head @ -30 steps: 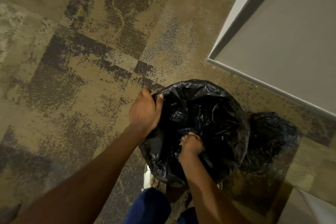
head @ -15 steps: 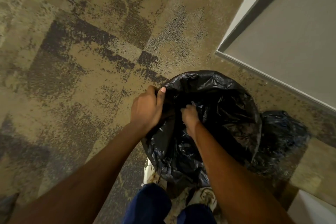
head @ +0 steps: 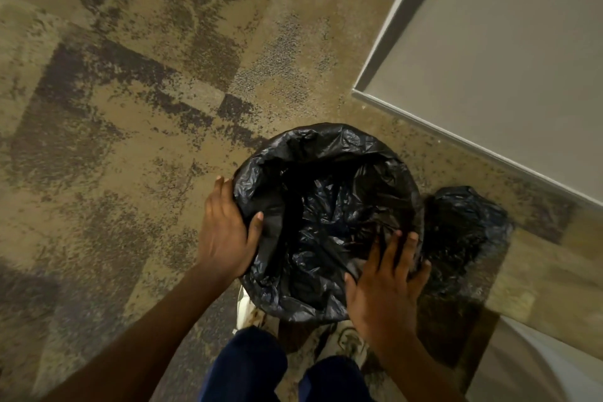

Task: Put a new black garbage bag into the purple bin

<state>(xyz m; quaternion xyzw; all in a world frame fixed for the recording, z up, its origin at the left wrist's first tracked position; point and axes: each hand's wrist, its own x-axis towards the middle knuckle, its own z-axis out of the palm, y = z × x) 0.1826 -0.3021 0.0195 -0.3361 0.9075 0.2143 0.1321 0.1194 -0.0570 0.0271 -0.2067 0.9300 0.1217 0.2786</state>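
Note:
A black garbage bag (head: pixel 326 212) lines a round bin standing on the carpet, its edge folded out over the rim all round. The purple bin itself is hidden under the plastic. My left hand (head: pixel 225 235) clasps the left rim through the bag, thumb inside and fingers outside. My right hand (head: pixel 386 287) lies flat on the near right rim with its fingers spread, pressing on the plastic and gripping nothing.
Another full black bag (head: pixel 463 232) sits on the carpet just right of the bin. A grey wall corner with its baseboard (head: pixel 473 143) stands behind on the right. My shoes (head: pixel 346 339) and blue trouser legs are below the bin. A white object (head: pixel 538 369) fills the lower right corner.
My right hand came out from inside the bag near the left rim and now lies spread on the near right rim. My left hand stayed on the left rim.

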